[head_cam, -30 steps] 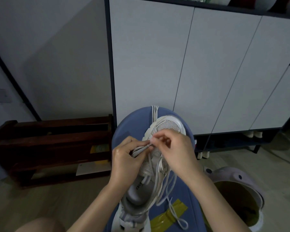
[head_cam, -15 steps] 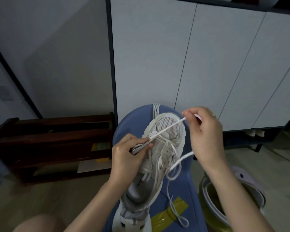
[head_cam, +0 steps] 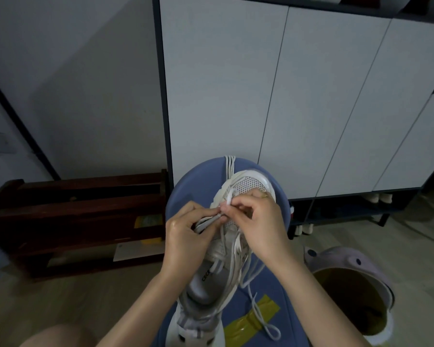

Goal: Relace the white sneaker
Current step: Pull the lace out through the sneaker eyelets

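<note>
While half-laced, white sneaker (head_cam: pixel 238 236), laces (head_cam: pixel 257 314) trailing.

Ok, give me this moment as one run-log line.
stage: lacing near toe | left hand: grips sneaker side | right hand: pinches lace | support: blue board

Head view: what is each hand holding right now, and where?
Both pinch the white shoelace over the sneaker's forefoot: right hand near its end, left hand on strands beside it.
</note>
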